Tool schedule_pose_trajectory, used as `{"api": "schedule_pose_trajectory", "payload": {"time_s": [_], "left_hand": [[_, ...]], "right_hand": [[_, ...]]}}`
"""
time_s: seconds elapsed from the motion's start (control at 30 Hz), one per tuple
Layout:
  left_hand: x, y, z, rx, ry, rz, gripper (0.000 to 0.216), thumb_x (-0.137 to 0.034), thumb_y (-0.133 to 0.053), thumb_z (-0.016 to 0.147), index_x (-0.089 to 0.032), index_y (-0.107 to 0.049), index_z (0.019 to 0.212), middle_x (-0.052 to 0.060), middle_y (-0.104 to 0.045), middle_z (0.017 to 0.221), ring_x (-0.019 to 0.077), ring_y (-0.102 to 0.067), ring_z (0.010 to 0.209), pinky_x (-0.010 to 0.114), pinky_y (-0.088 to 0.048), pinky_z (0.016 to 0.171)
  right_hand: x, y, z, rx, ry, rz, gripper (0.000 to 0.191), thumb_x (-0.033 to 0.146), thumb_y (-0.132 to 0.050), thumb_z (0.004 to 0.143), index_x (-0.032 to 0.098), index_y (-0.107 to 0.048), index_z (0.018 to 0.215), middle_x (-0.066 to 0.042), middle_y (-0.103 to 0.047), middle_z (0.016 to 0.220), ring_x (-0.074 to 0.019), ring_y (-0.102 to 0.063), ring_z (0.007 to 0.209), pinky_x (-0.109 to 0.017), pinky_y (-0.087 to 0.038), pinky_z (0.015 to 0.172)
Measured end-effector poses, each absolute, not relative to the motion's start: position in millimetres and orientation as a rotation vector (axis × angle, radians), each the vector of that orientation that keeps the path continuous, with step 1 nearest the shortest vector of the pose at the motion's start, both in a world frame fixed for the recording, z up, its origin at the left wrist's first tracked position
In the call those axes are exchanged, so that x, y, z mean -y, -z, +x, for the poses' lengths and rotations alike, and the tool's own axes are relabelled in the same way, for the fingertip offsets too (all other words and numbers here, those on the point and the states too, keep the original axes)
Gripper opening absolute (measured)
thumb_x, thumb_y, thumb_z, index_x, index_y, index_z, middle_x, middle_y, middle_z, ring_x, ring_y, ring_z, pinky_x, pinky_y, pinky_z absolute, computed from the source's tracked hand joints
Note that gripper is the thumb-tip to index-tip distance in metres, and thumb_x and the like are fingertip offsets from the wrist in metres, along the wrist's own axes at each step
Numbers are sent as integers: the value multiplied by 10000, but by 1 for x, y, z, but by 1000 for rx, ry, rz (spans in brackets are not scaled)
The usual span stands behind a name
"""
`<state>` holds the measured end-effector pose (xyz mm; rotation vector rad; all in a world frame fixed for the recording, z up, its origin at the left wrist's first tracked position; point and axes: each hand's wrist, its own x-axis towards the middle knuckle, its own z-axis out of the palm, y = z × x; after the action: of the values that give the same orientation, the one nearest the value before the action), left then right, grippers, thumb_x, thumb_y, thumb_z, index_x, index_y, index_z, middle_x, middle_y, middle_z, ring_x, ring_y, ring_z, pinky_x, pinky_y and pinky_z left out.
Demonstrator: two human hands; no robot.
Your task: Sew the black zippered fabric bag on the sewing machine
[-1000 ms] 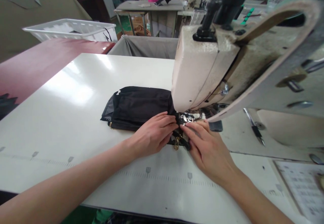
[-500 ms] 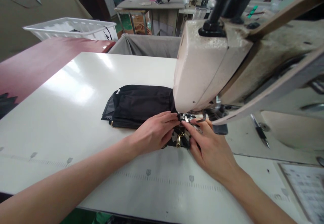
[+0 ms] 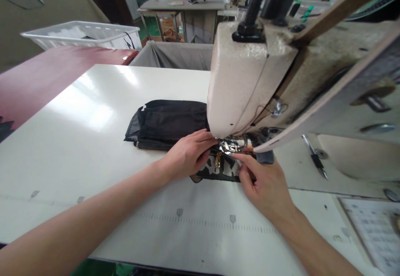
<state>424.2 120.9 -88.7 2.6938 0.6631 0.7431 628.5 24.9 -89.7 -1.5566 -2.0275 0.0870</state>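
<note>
Black pouch: lies near the middle of the frame on the white surface (image 3: 140,230), its right end running under the sewing machine (image 3: 240,84); the black pouch (image 3: 173,122) is flat.
Long axis: left to right, nearly level across the frame; the narrower, slanted end with a sheer grey corner points left.
Zip edge: gold teeth show at the lower left corner; the gold zip pull (image 3: 218,161) hangs toward the bottom of the frame, over a black-and-grey patterned panel (image 3: 231,170).
Left hand: the left hand (image 3: 189,153) lies over the lower edge, fingers pressed together, tips beside the presser foot (image 3: 231,146); whether it pinches cloth, I cannot tell.
Right hand: the right hand (image 3: 267,182) has its index finger stretched toward the foot and other fingers curled at the panel's right part; a pinch cannot be made out.
Since half a second ago: the fingertips of the two hands are farther apart, far more patterned panel shows between them, and a brown tab (image 3: 196,178) has come into sight below the left hand. The pouch sits slightly higher; its axis is much the same.
Pen: the pen (image 3: 315,157) lies right of the machine's foot, slanting down to the right.
</note>
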Motion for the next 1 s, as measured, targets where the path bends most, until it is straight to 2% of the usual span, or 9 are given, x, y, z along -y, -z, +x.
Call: {"api": "schedule_pose_trajectory", "payload": {"time_s": [0.33,0.57,0.67,0.8,0.87,0.93,1.0], "left_hand": [[-131,86,427,-629,-773,2665,293,-59,-491,745,-127,-654,979,97,-666,1078,219,-628,1027,353,-530,922],[-131,85,422,-618,-703,2611,337,-60,-474,763,-143,-659,1032,88,-678,1071,213,-627,1038,353,-520,927],[-132,79,417,-608,-620,2538,387,-51,-479,762,-149,-656,1092,86,-663,1147,203,-604,1092,325,-489,972],[-142,62,423,-1031,-441,2361,458,35,-415,722,-204,-679,1011,16,-667,1109,152,-600,1048,248,-471,937],[-148,57,437,-1358,-508,2282,436,22,-367,775,-179,-632,1056,70,-636,1114,197,-566,1059,324,-463,916],[-154,57,451,-1586,-567,2221,340,-63,-365,855,-130,-564,1122,160,-573,1174,281,-496,1120,445,-427,912],[-158,60,459,-1630,-562,2235,241,-177,-400,903,-105,-560,1068,202,-543,1173,333,-447,1138,516,-377,915]], "right_hand": [[-22,91,628,2000,-133,-1532,261,93,-451,824,152,-640,995,-111,-611,1061,-260,-564,978,-414,-504,828],[-24,89,624,1969,-140,-1534,269,89,-443,825,168,-647,982,-103,-607,1049,-257,-561,984,-418,-504,823],[-24,93,627,1919,-106,-1549,247,144,-455,844,189,-661,972,-85,-614,1036,-247,-571,967,-402,-509,803],[-24,97,633,1921,-23,-1520,219,207,-457,864,191,-663,936,-84,-605,1034,-230,-588,938,-376,-522,771],[-24,99,634,1916,-3,-1513,214,221,-459,864,196,-665,914,-82,-605,1026,-222,-598,911,-349,-531,713],[-24,100,635,1910,20,-1508,207,228,-468,856,201,-667,907,-80,-610,1028,-225,-599,912,-331,-532,664],[-24,101,636,1913,41,-1511,209,230,-469,852,206,-668,909,-79,-616,1033,-234,-595,932,-326,-528,640]]}}
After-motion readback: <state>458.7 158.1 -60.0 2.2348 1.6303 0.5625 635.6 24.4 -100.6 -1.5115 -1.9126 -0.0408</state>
